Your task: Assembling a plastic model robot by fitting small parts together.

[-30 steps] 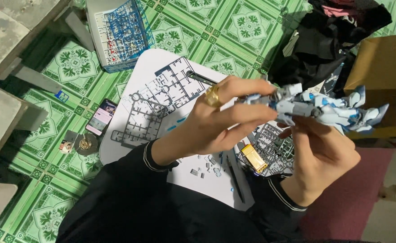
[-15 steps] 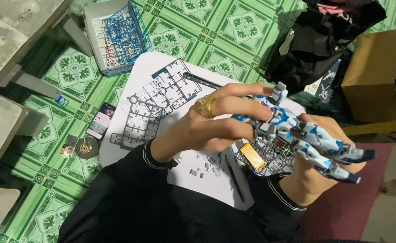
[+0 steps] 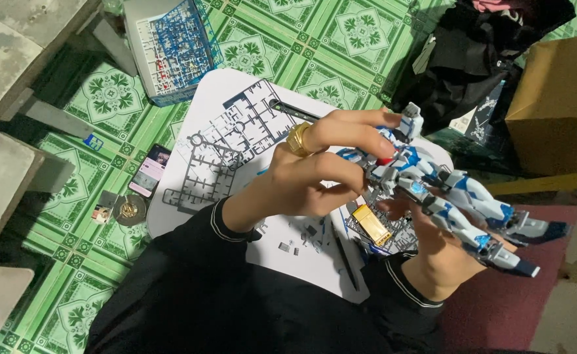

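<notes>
A white and blue model robot figure (image 3: 455, 196) is held above a small white table (image 3: 226, 92). My left hand (image 3: 314, 174), with a gold ring on one finger, pinches the figure's upper body from the left. From below, my right hand (image 3: 442, 259) cradles the figure's legs, which point down and right. Grey plastic part frames (image 3: 226, 147) lie on the table just left of my left hand. Small loose grey pieces (image 3: 295, 242) are scattered on the table under my wrists.
A box of blue and white part frames (image 3: 173, 46) sits on the green tiled floor at the top. A phone (image 3: 149, 172) and a round coin-like object (image 3: 129, 210) lie left of the table. A cardboard box (image 3: 554, 108) and dark cloth (image 3: 481, 49) are at right. Concrete steps (image 3: 6, 105) stand at left.
The figure has been turned so its legs swing down and to the right. My right hand has dropped lower under it; my left hand stays on the upper body.
</notes>
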